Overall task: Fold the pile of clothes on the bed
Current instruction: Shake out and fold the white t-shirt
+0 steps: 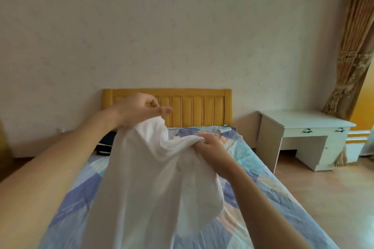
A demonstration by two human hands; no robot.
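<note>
A white garment (pixel 149 180) hangs in the air above the bed (pixel 261 176), draped down toward the lower edge of the view. My left hand (pixel 139 110) is raised in front of the headboard and holds the garment's top edge, with some fingers stretched out to the right. My right hand (pixel 210 145) grips a bunched fold of the same garment, lower and to the right. The cloth sags between both hands. No pile of other clothes shows in view.
The bed has a patchwork cover in blue, peach and white and a yellow slatted headboard (pixel 202 107). A small white object (pixel 223 128) lies near the headboard. A dark item (pixel 105 143) sits left of the bed. A white desk (pixel 303 135) and golden curtain (pixel 352 56) stand at right.
</note>
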